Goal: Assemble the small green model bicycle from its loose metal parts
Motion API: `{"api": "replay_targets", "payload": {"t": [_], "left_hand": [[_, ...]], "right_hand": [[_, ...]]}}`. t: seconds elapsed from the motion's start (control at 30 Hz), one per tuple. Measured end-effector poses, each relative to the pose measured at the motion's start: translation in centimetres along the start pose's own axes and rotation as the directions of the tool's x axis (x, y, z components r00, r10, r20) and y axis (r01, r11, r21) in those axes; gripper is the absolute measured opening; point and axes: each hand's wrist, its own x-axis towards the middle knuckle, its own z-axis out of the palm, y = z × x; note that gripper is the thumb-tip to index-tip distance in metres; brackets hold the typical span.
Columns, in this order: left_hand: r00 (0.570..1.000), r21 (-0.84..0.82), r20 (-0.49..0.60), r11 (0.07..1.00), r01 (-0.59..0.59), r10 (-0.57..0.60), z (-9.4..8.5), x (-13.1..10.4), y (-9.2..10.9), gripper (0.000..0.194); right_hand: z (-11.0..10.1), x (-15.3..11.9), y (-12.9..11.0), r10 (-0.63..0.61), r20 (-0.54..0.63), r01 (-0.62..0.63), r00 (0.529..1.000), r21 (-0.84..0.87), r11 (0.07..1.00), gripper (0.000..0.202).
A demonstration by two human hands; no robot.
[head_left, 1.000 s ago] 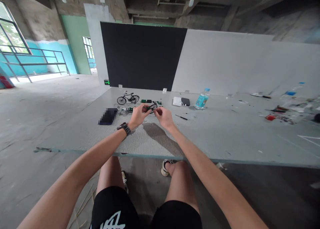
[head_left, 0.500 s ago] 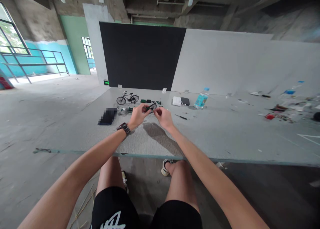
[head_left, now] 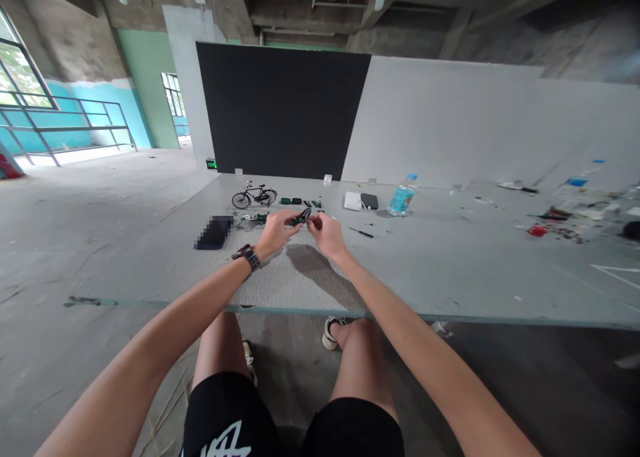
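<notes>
Between my hands, above the table, is a small black spoked wheel, seen more edge-on, with a dark part beside it. My left hand, with a dark watch on its wrist, pinches the wheel piece from the left. The fingers of my right hand are pressed together at the wheel's right side; whatever they hold is too small to make out. A black model bicycle stands upright behind my left hand. White and green small parts lie just left of my left hand.
On the grey table are a dark pixelated flat object at left, green and black pieces behind my hands, a screwdriver, white and dark cases, and a bottle. Clutter with a red item lies far right.
The wheel has turned from a rounder view to a narrower, tilted one between my fingers. Both hands stay in nearly the same place.
</notes>
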Motion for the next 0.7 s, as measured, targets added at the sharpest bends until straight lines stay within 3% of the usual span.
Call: {"api": "replay_targets", "payload": {"t": [0.13, 0.5, 0.7], "left_hand": [[1.0, -0.008, 0.021, 1.0, -0.011, 0.011, -0.05, -0.04, 0.12, 0.025], [0.994, -0.067, 0.037, 0.992, 0.103, -0.101, 0.19, -0.04, 0.53, 0.024], [0.992, -0.129, 0.024, 0.984, 0.124, -0.122, 0.56, -0.04, 0.41, 0.027]], "right_hand": [[-0.16, -0.05, -0.15, -0.023, 0.021, 0.024, 1.0, -0.008, 1.0, 0.014], [-0.05, -0.05, 0.13, -0.097, -0.005, 0.096, 0.995, -0.1, 0.99, 0.01], [0.03, -0.18, 0.1, -0.069, -0.008, 0.069, 0.998, -0.031, 0.997, 0.013]]}}
